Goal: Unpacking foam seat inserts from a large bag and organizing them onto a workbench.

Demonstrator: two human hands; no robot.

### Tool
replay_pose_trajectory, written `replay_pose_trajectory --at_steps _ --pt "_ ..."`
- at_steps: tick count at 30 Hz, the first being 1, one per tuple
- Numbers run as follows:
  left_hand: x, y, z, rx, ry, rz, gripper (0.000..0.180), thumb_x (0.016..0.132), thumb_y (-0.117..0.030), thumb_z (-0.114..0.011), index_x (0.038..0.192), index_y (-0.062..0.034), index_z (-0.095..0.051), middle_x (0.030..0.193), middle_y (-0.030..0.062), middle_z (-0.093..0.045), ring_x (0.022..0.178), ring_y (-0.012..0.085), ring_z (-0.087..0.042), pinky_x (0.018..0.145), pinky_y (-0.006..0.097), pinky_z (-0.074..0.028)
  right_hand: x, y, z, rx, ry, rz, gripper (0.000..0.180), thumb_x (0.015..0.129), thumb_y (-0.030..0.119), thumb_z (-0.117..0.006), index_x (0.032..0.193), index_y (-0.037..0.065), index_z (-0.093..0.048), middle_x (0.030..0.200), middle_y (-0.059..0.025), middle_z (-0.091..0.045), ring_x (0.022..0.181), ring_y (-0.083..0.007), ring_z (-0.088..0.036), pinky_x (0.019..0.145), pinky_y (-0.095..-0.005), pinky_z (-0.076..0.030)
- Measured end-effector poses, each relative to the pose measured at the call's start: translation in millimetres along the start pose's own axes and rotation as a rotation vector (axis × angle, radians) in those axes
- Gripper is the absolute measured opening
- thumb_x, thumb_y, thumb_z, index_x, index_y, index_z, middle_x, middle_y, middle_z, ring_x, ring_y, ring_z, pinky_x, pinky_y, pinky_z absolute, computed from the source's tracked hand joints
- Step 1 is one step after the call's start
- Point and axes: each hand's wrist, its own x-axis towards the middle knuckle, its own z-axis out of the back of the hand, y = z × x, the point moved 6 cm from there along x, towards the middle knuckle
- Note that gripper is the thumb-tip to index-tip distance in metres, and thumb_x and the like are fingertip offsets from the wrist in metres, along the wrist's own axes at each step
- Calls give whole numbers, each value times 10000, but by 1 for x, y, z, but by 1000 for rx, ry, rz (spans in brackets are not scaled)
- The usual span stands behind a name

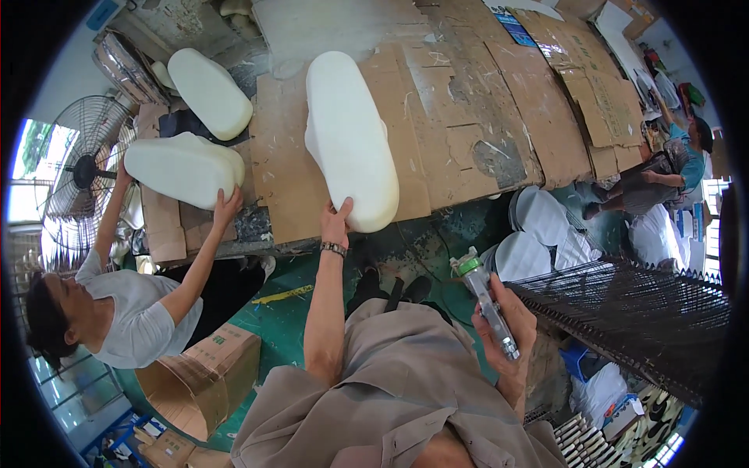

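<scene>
A long white foam cushion (351,140), rounded at both ends, lies on the cardboard-covered table in front of me. My left hand (336,226), with a dark bracelet at the wrist, grips its near left edge. Held off to the right, well away from the cushion, is a silver metal spray gun (490,312) with a green part at its top. My right hand (511,331) is closed around it. Two more white foam pieces are at the table's left: one foam cushion (211,93) lies farther back, and a co-worker's hands hold the other foam cushion (183,168).
Brown cardboard (460,117) covers the table. The co-worker (129,312) stands close on my left, near a large fan (82,168) and an open carton (207,382). Right of me are a dark wire rack (624,312) and round white sheets (530,234). Another person (663,168) sits far right.
</scene>
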Motion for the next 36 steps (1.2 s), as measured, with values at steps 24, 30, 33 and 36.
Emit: replay_pose_trajectory --at_steps 24,30,33,36 --pt "-43 29 17 -167 -137 79 451 982 -365 -636 1271 -31 -548 1153 100 -645 1023 228 -654 870 434 -575 -48 -14 34 33 -3 5 508 829 29 -715 1311 -70 -587 965 -155 -702 811 -183 -683 726 -287 -539" --pt "-66 74 45 -219 -122 202 450 987 -387 -620 1215 -5 -553 1005 117 -653 894 244 -673 814 433 -592 -69 -19 48 15 -11 -28 490 810 44 -730 1270 -77 -614 999 -198 -710 851 -252 -699 789 -322 -539" --pt "-82 89 55 -133 -134 221 445 992 -385 -612 1210 -1 -555 971 116 -648 865 245 -670 792 438 -598 -79 -20 50 30 -57 -70 504 783 50 -747 1255 -77 -625 974 -200 -706 831 -253 -693 776 -330 -532" --pt "-96 105 71 -99 -168 258 436 993 -378 -612 1201 2 -564 961 115 -643 847 243 -667 776 425 -602 -86 -22 50 78 34 -21 527 767 42 -747 1267 -67 -622 935 -187 -702 817 -249 -690 752 -305 -522"
